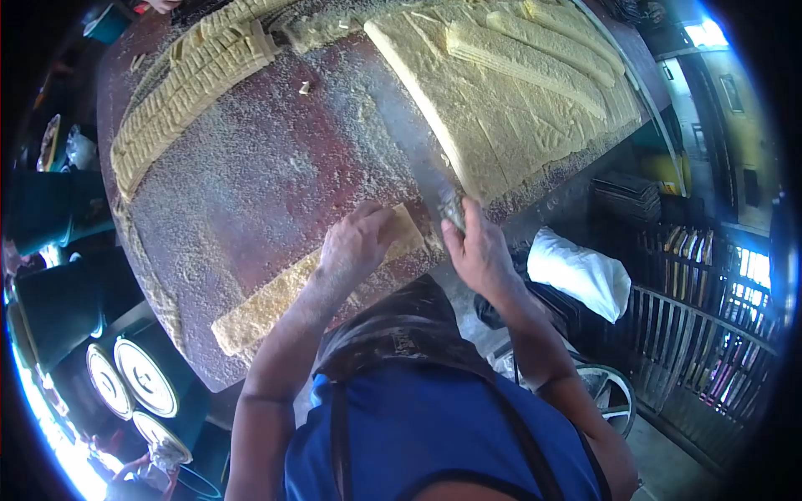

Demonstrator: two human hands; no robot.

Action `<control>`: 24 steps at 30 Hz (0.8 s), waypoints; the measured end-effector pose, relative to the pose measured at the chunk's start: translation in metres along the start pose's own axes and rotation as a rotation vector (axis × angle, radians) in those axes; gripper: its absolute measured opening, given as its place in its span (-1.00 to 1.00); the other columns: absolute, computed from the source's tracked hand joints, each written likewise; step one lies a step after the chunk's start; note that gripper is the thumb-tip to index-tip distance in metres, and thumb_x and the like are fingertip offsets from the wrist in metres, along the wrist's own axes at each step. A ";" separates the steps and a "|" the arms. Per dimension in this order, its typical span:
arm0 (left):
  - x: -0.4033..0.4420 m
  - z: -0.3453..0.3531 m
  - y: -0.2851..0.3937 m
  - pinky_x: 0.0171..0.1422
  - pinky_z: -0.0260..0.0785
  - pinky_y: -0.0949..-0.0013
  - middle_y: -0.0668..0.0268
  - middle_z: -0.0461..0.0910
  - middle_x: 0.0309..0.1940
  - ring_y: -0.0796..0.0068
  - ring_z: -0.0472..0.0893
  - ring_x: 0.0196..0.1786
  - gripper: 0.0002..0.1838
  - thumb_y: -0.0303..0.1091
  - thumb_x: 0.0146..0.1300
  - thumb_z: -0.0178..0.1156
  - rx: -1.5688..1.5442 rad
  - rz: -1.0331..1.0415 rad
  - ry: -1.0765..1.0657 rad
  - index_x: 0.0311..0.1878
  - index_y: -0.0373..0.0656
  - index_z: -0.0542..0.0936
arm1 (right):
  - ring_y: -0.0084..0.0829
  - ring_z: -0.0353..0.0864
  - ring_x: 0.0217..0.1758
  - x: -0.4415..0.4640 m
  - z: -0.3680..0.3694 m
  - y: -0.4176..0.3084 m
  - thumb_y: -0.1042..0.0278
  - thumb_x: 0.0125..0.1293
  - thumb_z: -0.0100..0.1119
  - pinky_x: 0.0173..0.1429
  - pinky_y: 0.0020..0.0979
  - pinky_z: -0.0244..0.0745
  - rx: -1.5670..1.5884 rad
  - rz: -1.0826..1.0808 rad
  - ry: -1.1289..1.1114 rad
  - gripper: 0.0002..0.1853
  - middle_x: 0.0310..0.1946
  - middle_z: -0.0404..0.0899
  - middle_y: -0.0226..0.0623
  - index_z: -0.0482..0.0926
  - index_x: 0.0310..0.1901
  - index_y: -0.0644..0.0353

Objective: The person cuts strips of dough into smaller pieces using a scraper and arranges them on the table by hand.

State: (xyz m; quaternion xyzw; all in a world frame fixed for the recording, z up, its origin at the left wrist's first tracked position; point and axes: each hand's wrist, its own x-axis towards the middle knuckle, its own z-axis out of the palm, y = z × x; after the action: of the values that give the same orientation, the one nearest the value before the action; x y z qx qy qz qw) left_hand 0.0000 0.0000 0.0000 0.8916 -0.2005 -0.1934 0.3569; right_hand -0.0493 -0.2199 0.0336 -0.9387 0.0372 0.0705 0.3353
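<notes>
A long, crumb-dusted strip of dough lies along the near edge of the table. Bent over its right part is my left hand, fingers curled down and gripping the strip; the fingertips are partly hidden. Just right of the strip's end, my right hand is closed round the handle of a knife. The wide grey blade points away from me and looks blurred. Beyond the blade lies a large flat sheet of dough, its thick pale edge close beside the knife.
Several rolled dough strips rest on the sheet. Rows of cut dough pieces curve along the table's far left. Loose flour covers the dark red tabletop. A white sack stands at the right, near a metal rack. Another person's hand shows at the top.
</notes>
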 end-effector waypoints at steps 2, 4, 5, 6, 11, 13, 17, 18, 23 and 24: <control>-0.010 0.003 0.010 0.12 0.57 0.10 0.12 0.65 0.10 0.06 0.70 0.03 -0.67 -0.25 0.29 0.34 -0.077 -0.038 0.090 0.09 -0.11 0.68 | 0.14 0.73 -0.21 -0.025 -0.001 -0.017 0.17 0.48 0.10 -0.17 0.06 0.64 -0.160 -0.024 -0.003 -0.47 -0.20 0.66 0.20 0.31 0.31 0.37; 0.000 0.010 -0.009 0.12 0.56 0.10 0.14 0.66 0.06 0.07 0.70 0.03 -0.69 -0.26 0.30 0.32 -0.055 -0.066 0.045 0.08 -0.10 0.69 | 0.15 0.72 -0.20 -0.022 0.019 -0.014 0.16 0.47 0.10 -0.16 0.05 0.63 -0.145 -0.039 -0.006 -0.47 -0.20 0.66 0.20 0.33 0.30 0.37; 0.000 0.011 -0.009 0.12 0.56 0.09 0.17 0.68 0.01 0.09 0.70 0.03 -0.70 -0.27 0.30 0.31 -0.038 -0.074 0.015 0.08 -0.09 0.69 | 0.16 0.72 -0.20 -0.027 0.021 -0.018 0.16 0.47 0.11 -0.15 0.04 0.63 -0.147 -0.063 0.009 -0.48 -0.19 0.66 0.20 0.36 0.28 0.38; 0.000 0.011 -0.009 0.13 0.56 0.09 0.18 0.69 0.00 0.11 0.70 0.02 -0.69 -0.27 0.30 0.31 0.004 -0.045 0.011 0.09 -0.07 0.68 | 0.17 0.71 -0.17 -0.030 0.020 -0.023 0.15 0.46 0.11 -0.12 0.03 0.63 -0.147 -0.007 -0.010 -0.48 -0.16 0.65 0.20 0.37 0.27 0.37; 0.005 0.018 -0.008 0.42 0.36 0.01 0.04 0.56 0.23 0.02 0.53 0.31 -0.23 0.04 0.14 0.45 0.320 0.195 0.143 0.36 -0.14 0.48 | 0.20 0.68 -0.09 -0.023 0.007 -0.020 0.12 0.41 0.21 0.01 0.03 0.59 -0.102 0.017 0.068 -0.45 -0.15 0.65 0.23 0.41 0.22 0.41; 0.003 0.011 0.011 0.46 0.31 -0.02 0.00 0.51 0.28 0.01 0.47 0.37 -0.11 0.07 0.11 0.47 0.293 0.179 0.082 0.41 -0.21 0.39 | 0.20 0.68 -0.10 -0.021 0.004 -0.014 0.12 0.41 0.21 -0.01 0.03 0.59 -0.102 -0.035 0.119 -0.45 -0.17 0.65 0.23 0.40 0.22 0.41; 0.005 0.015 0.027 0.50 0.28 0.00 -0.07 0.43 0.33 0.01 0.42 0.42 0.06 0.05 0.07 0.49 0.298 -0.002 -0.165 0.49 -0.36 0.20 | 0.21 0.69 -0.11 -0.017 -0.001 -0.013 0.12 0.42 0.20 -0.02 0.02 0.60 -0.091 -0.070 0.128 -0.46 -0.19 0.66 0.22 0.41 0.22 0.40; 0.004 0.014 0.028 0.50 0.28 0.00 -0.07 0.43 0.33 0.01 0.42 0.42 0.06 0.05 0.07 0.49 0.299 -0.007 -0.164 0.49 -0.36 0.20 | 0.21 0.69 -0.11 -0.016 -0.002 -0.012 0.12 0.42 0.20 -0.02 0.02 0.60 -0.087 -0.073 0.125 -0.46 -0.19 0.66 0.22 0.41 0.22 0.40; 0.004 0.032 0.008 0.47 0.35 0.08 0.02 0.44 0.33 0.05 0.45 0.40 -0.01 -0.14 0.04 0.49 0.266 0.012 -0.072 0.50 -0.26 0.23 | 0.19 0.69 -0.08 -0.011 -0.007 0.000 0.07 0.43 0.17 0.01 0.03 0.59 -0.087 -0.071 0.061 -0.45 -0.18 0.67 0.20 0.43 0.23 0.38; 0.004 0.034 0.006 0.47 0.35 0.08 0.02 0.44 0.33 0.05 0.45 0.40 -0.01 -0.14 0.04 0.49 0.269 0.006 -0.060 0.50 -0.26 0.23 | 0.19 0.69 -0.08 -0.008 -0.009 0.003 0.07 0.43 0.17 0.01 0.03 0.59 -0.086 -0.084 0.061 -0.45 -0.18 0.67 0.20 0.43 0.23 0.38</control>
State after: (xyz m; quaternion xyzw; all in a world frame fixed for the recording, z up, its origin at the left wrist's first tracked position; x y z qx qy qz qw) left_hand -0.0144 -0.0244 -0.0193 0.9246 -0.2379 -0.1905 0.2285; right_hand -0.0562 -0.2280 0.0401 -0.9547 0.0048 0.0294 0.2961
